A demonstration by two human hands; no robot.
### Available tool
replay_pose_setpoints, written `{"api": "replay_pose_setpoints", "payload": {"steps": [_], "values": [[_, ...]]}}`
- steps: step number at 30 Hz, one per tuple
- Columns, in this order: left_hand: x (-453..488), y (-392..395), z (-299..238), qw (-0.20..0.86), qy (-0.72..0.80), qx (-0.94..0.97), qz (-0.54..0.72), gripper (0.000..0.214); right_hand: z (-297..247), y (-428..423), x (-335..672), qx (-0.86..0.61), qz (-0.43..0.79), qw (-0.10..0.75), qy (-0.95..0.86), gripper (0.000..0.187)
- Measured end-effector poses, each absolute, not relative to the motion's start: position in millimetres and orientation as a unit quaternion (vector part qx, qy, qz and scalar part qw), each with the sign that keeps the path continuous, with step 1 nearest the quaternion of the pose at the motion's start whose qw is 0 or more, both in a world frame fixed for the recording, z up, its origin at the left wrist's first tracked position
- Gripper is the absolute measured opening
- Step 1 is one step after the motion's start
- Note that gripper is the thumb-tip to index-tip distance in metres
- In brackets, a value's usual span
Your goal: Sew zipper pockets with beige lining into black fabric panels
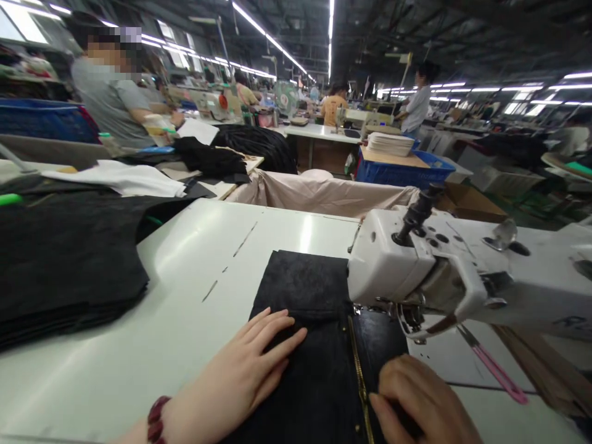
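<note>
A dark fabric piece (300, 290) with a brass zipper (358, 370) along its right side lies on the white sewing table (194, 290), running under the head of a white sewing machine (416, 265). My left hand (250, 373) lies flat on the fabric with its fingers stretched out, holding nothing. My right hand (423, 404) is curled with the fingers pressed down on the fabric just right of the zipper, below the needle area.
A thick stack of dark fabric pieces (65, 265) sits on the table at the left. A pink-handled tool (494, 369) lies right of the machine. Beyond the table are a beige cloth bin (319, 191), a blue crate (402, 169) and other people at workstations.
</note>
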State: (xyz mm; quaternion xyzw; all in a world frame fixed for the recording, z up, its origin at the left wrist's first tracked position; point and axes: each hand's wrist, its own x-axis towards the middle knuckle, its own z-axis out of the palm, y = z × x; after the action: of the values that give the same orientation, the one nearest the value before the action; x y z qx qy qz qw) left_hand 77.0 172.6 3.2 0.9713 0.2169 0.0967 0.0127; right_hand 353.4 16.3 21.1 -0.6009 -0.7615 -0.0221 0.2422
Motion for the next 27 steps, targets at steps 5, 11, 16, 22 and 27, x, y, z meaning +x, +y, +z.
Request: {"api": "replay_pose_setpoints", "payload": {"steps": [5, 11, 16, 22, 27], "values": [[65, 175, -5, -0.039, 0.261, 0.955, 0.134, 0.044, -3, 38, 361, -0.534, -0.083, 0.202, -0.816, 0.052], [57, 184, -10, -0.081, 0.260, 0.955, 0.114, 0.052, -23, 34, 372, -0.494, -0.084, 0.172, -0.848, 0.075], [54, 191, -12, -0.105, 0.255, 0.958, 0.078, 0.065, -17, 32, 366, -0.511, -0.085, 0.179, -0.836, 0.061], [60, 193, -6, -0.050, 0.260, 0.963, 0.049, 0.065, 6, 17, 357, -0.565, 0.003, 0.195, -0.802, 0.048], [63, 207, -7, 0.007, 0.264, 0.964, 0.041, 0.063, 10, 12, 355, -0.593, 0.079, 0.191, -0.778, 0.048]]}}
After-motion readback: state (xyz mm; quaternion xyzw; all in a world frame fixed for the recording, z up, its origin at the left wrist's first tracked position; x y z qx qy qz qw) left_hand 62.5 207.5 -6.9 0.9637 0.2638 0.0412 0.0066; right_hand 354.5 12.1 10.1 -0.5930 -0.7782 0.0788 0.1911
